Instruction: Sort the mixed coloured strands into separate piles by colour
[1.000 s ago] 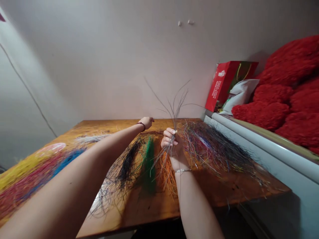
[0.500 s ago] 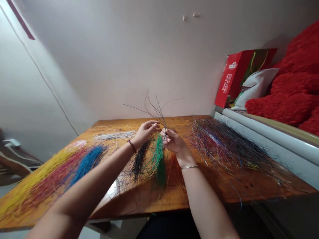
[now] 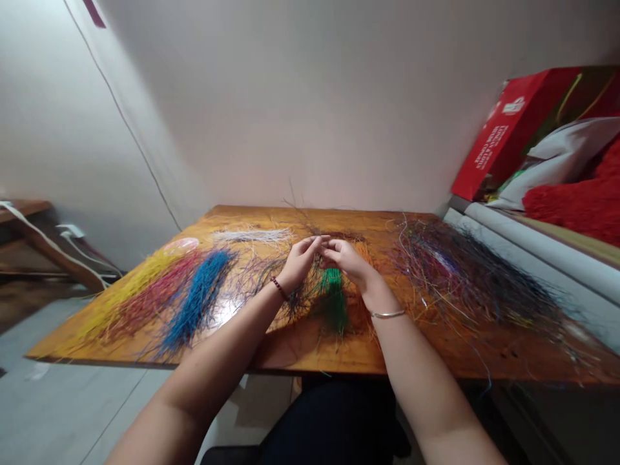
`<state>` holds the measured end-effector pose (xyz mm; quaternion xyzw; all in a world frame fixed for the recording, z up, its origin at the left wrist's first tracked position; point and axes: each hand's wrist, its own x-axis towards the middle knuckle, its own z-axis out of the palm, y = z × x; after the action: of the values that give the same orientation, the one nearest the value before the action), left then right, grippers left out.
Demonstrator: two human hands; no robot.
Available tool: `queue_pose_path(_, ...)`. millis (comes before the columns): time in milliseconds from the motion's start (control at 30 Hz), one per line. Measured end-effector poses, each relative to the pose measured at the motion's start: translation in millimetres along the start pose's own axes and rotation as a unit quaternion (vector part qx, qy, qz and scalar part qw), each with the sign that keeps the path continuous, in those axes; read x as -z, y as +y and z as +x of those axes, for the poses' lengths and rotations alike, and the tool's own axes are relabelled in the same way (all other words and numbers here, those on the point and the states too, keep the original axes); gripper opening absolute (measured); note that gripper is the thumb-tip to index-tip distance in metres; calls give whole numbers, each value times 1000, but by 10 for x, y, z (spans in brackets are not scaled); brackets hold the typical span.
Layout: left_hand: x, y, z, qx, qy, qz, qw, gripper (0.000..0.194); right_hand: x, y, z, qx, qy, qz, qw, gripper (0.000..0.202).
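My left hand (image 3: pixel 301 261) and my right hand (image 3: pixel 345 258) meet at the fingertips over the middle of the wooden table (image 3: pixel 290 354). Both are closed on thin dark strands (image 3: pixel 303 216), whose loose ends fan up and back beyond the fingers. Right below my right hand lies a green bundle of strands (image 3: pixel 333 300). Dark strands (image 3: pixel 293 303) spread under and beside my left hand. Behind it rests a white bundle (image 3: pixel 254 236).
Blue (image 3: pixel 198 297), dark red (image 3: pixel 155 290) and yellow (image 3: pixel 123 294) bundles lie at the left. A large tangled mixed pile (image 3: pixel 479 278) covers the right side. Beyond it, a red bag (image 3: pixel 508 129) stands on a ledge. Orange strands (image 3: pixel 365 255) lie beside my right hand.
My left hand has come against my right, and its fingers have closed on the dark strands. The strands now stand lower. The view has shifted left and down.
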<state>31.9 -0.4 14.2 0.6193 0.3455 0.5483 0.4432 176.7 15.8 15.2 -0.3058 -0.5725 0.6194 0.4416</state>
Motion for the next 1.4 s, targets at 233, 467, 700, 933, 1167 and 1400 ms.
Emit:
queue_pose_path(233, 76, -65, 10, 74, -37, -63, 995, 71, 16, 25, -5, -11, 3, 28, 1000, 32)
queue_pose_path(467, 123, -218, 81, 56, -74, -101, 991, 61, 60, -29, 5, -35, 23, 154, 987, 25)
queue_pose_path(700, 145, -255, 106, 64, -119, -126, 983, 58, 111, -14, 31, -59, 42, 186, 980, 24)
queue_pose_path(933, 121, -90, 38, 37, -108, -62, 991, 59, 85, -23, 20, -61, 46, 180, 981, 22)
queue_pose_path(1167, 117, -125, 55, 32, -44, -44, 998, 59, 46, -6, 8, -79, -11, 130, 988, 24)
queue_pose_path(1400, 126, -113, 73, 39, -21, -64, 997, 56, -17, -51, -34, -74, -18, 91, 993, 24)
